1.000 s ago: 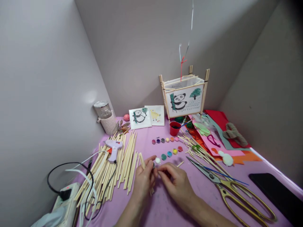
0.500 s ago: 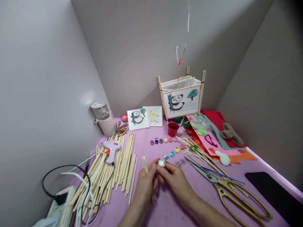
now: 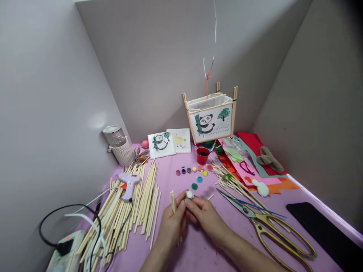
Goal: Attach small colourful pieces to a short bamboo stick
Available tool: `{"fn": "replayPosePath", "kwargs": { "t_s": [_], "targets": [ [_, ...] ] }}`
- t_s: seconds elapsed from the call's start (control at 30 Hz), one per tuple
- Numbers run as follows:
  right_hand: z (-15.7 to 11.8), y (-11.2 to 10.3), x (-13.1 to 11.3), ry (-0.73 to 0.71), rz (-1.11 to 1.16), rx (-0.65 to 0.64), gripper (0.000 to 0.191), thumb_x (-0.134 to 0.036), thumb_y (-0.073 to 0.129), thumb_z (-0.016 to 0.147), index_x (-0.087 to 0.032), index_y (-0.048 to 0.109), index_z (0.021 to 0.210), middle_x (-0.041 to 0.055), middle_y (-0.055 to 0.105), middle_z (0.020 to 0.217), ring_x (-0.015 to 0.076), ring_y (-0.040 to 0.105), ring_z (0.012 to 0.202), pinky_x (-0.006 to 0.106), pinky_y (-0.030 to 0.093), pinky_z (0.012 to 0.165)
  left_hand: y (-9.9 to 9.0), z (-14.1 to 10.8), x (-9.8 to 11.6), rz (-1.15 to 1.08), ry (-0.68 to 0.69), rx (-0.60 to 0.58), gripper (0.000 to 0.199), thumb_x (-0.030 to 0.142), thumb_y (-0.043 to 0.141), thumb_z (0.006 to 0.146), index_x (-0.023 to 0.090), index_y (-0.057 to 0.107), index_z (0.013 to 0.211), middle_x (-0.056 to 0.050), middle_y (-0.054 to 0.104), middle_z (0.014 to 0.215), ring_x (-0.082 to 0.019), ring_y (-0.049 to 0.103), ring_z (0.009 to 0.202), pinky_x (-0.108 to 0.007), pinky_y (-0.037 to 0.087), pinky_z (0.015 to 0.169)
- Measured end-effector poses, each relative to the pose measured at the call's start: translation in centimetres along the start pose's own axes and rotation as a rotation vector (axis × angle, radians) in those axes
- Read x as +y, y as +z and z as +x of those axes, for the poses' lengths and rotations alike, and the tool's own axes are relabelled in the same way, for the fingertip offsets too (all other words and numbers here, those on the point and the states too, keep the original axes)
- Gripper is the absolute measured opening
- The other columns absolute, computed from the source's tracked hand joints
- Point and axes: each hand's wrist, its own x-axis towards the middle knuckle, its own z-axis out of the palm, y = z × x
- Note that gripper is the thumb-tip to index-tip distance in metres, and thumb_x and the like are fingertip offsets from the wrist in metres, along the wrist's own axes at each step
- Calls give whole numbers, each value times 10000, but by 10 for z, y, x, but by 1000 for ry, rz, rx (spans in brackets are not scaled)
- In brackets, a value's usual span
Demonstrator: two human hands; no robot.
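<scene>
**White paint pot (image 3: 190,194) pinched at your fingertips**

The pot sits at the meeting point of your hands, just beyond your thumbs. Your right hand (image 3: 206,216) has its fingers closed on it; your left hand (image 3: 173,221) touches its other side while curled around upright wooden sticks (image 3: 173,203). Green (image 3: 194,186), blue (image 3: 200,180) and yellow pots (image 3: 204,173) run away from it; the scissors (image 3: 259,217) lie to your right.

Soft, cool light fills the space I'm facing, leaving a pale glare on the left wall (image 3: 48,113) and a bright strip along the right edge of the surface (image 3: 196,251). Shadow dims the right wall (image 3: 317,113); the far upper right goes black, and small details look soft.
</scene>
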Motion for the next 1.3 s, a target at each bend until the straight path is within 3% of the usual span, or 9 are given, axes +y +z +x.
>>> {"fn": "replayPosePath", "kwargs": {
  "t_s": [0.07, 0.17, 0.27, 0.4, 0.57, 0.83, 1.1, 1.3],
  "targets": [
    [1, 0, 3, -5, -49, 26, 389, -490, 473, 890, -152, 528, 705, -59, 377, 546, 85, 334, 510, 219, 259, 488, 0, 1, -3, 9, -22, -4, 857, 565, 707, 651, 61, 499, 1313, 107, 304, 363, -41, 191, 314, -197, 92, 366],
    [2, -2, 7, -102, -215, 69, 343, -451, 454, 908, -150, 547, 771, -15, 484, 672, 109, 420, 611, 229, 331, 551, -1, 1, -5, 12, -28, 6, 766, 525, 665, 704, 70, 518, 1303, 112, 276, 345, -46, 171, 312, -197, 107, 362],
    [4, -5, 8, -140, -316, 31, 342, -428, 435, 926, -145, 580, 798, 9, 535, 750, 126, 464, 696, 240, 370, 620, -1, -1, -4, 25, -8, 3, 769, 494, 650, 703, 52, 505, 1316, 109, 288, 333, -48, 173, 308, -195, 117, 360],
    [5, -8, 9, -111, -265, 16, 312, -410, 465, 912, -148, 596, 806, -1, 552, 741, 127, 482, 695, 237, 386, 629, 0, -2, -3, 51, 10, -40, 766, 450, 624, 712, 35, 477, 1339, 104, 304, 323, -51, 178, 298, -195, 133, 355],
    [8, -7, 14, -148, -264, 116, 248, -369, 502, 890, -158, 588, 794, -3, 562, 743, 125, 494, 682, 227, 380, 607, 2, -2, -3, -16, -20, 25, 743, 421, 687, 690, 68, 505, 1319, 102, 320, 371, -40, 224, 311, -185, 127, 374],
    [6, -4, 18, -119, -282, 151, 323, -405, 487, 894, -160, 537, 690, -33, 469, 588, 101, 404, 556, 223, 313, 517, 3, -2, -4, -75, -62, 51, 748, 424, 756, 625, 58, 568, 1249, 99, 306, 379, -27, 213, 332, -184, 105, 378],
    [7, -1, 20, -78, -207, 154, 343, -436, 508, 870, -176, 502, 646, -57, 434, 491, 87, 366, 461, 225, 287, 469, 0, -1, -7, -31, -34, 13, 701, 435, 712, 672, 48, 578, 1241, 99, 296, 332, -33, 189, 292, -189, 110, 356],
    [6, 1, 13, 9, -43, 91, 419, -574, 502, 834, -177, 526, 702, -51, 463, 432, 102, 426, 426, 215, 303, 442, 3, -3, 0, 50, -52, 12, 755, 496, 641, 717, 56, 506, 1314, 9, 521, 402, -32, 205, 288, -180, 100, 347]
  ]
}}
